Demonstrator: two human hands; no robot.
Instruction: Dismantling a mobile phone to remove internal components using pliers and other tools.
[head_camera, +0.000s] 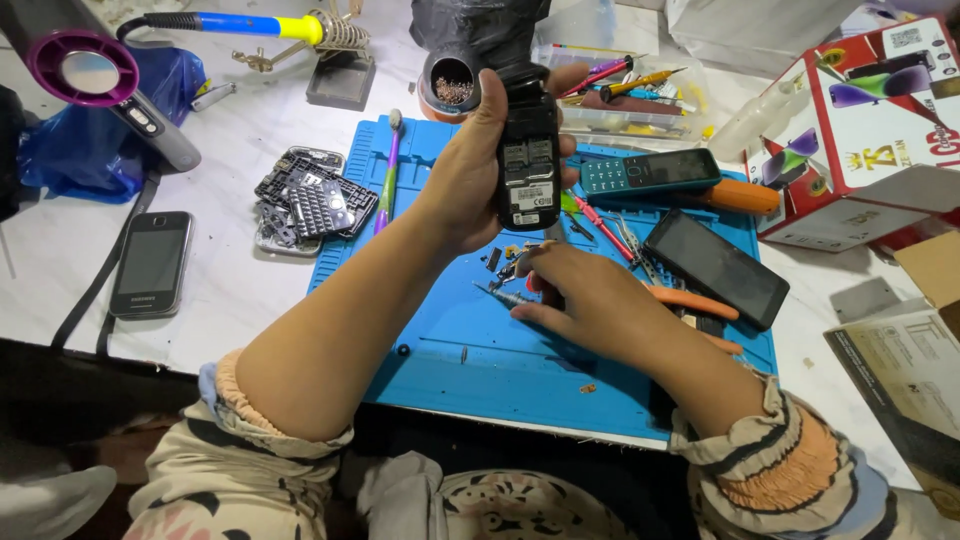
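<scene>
Black plastic, the opened phone (528, 160) stands upright in the left hand (470, 170), clenched by its long sides above the far edge of the blue mat (480, 360). It looks light and stiff, but the bare inner parts seem fragile, so the side edges are the safe place to hold. The right hand (590, 300) pinches a thin screwdriver (500, 296) just over the mat's middle. Small loose parts (505, 258) lie near it, and a dark flat phone (715, 268) rests toward the right edge.
</scene>
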